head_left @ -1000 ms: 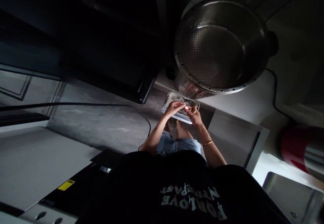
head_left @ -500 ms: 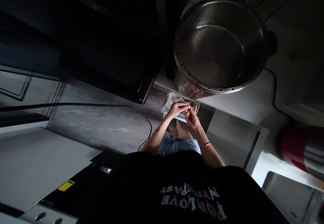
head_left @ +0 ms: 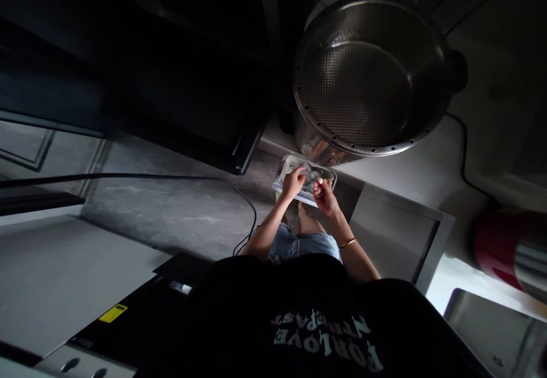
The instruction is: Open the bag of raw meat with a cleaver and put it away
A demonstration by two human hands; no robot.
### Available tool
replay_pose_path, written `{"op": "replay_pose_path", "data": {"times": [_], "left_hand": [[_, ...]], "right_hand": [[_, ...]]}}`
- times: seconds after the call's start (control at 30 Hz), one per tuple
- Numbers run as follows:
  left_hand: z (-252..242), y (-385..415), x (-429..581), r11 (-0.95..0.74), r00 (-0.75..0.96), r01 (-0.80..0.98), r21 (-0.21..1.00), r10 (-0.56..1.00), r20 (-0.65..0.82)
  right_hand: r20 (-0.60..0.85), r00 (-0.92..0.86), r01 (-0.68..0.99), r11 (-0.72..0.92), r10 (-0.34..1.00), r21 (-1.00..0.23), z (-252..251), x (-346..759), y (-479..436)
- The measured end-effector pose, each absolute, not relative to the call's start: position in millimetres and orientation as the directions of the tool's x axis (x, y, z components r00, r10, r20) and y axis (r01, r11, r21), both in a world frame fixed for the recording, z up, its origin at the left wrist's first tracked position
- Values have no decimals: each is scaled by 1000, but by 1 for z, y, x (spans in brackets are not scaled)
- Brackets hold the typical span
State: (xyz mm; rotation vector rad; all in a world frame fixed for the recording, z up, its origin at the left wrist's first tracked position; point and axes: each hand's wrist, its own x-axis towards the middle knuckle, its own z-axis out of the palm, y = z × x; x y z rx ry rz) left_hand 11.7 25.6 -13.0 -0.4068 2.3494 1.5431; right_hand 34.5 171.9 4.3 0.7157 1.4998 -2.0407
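My right hand (head_left: 326,198) is closed, with a small whitish rounded piece (head_left: 320,181), like a garlic clove, pinched at its fingertips. My left hand (head_left: 294,183) is a little to the left, apart from it, with fingers curled together. Whatever it may hold is too small to make out. Both hands are over an open bin (head_left: 306,197) with a pale rim. Inside it are crumpled clear plastic and some brownish scraps, partly hidden by my hands.
A large steel pot (head_left: 371,82) stands on the white counter (head_left: 399,176) just beyond the bin. A black cable (head_left: 171,177) crosses above the grey floor (head_left: 183,213) on the left. A red and silver appliance (head_left: 504,247) and a sink (head_left: 482,321) are at the right.
My hands were together at the fingertips and are now apart. The left hand has moved left, uncovering the whitish piece in my right hand, which stays nearly in place.
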Motion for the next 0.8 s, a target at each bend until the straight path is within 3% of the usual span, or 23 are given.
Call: {"op": "replay_pose_path", "data": {"times": [0.17,0.27,0.37,0.47,0.53,0.63,0.8], "left_hand": [[-19,32,18,372,-940,-274,887,93,-329],[-6,37,22,422,-953,-112,900,209,-217],[8,43,24,656,-941,102,748,306,-141],[17,48,26,819,-951,164,550,279,-131],[20,50,29,842,-958,175,511,265,-109],[20,53,35,828,-969,128,546,222,-109],[21,62,45,683,-970,-192,704,-23,-242]], "right_hand": [[-713,-696,701,-292,-85,-650,7,34,173],[-749,-655,738,-294,-95,-608,6,35,172],[-769,-636,750,-291,-71,-594,6,36,168],[-789,-612,772,-258,-57,-581,10,36,163],[-783,-620,773,-207,-49,-600,13,36,161],[-686,-728,683,-85,9,-726,19,36,159],[-445,-895,444,170,37,-880,29,36,159]]}}
